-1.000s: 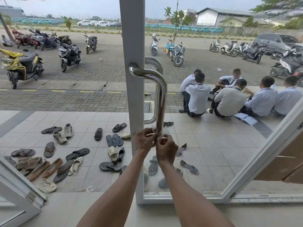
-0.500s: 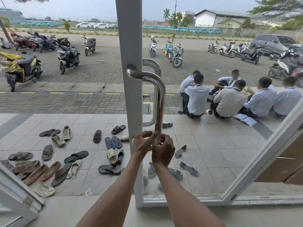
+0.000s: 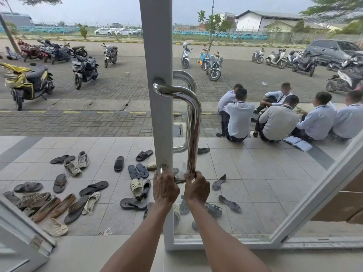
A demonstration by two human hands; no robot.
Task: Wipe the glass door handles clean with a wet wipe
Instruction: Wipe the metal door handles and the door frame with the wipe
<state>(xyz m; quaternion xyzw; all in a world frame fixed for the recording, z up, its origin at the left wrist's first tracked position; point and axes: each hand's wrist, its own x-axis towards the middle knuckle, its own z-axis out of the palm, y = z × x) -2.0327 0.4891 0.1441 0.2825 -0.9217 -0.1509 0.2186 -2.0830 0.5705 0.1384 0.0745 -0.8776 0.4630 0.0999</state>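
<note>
My left hand and right hand pinch the limp wet wipe by its ends at the lower bend of the slick, rigid handle.

2 bare forearms, tendons ridged along the back of the left grip

**Both hands raised, gripping side by side**

Arms bare, reaching forward and up from the bottom edge. Left forearm and right forearm converge toward the wrists. Wrists roughly straight, close together, not touching.

Left hand: back to camera, fingers curled, pinching one end of the wet wipe at the lower bend of the door handle.

Right hand: just beside it, back to camera, fingers curled, pinching the other end. Fingertips mostly hidden behind knuckles.
</note>
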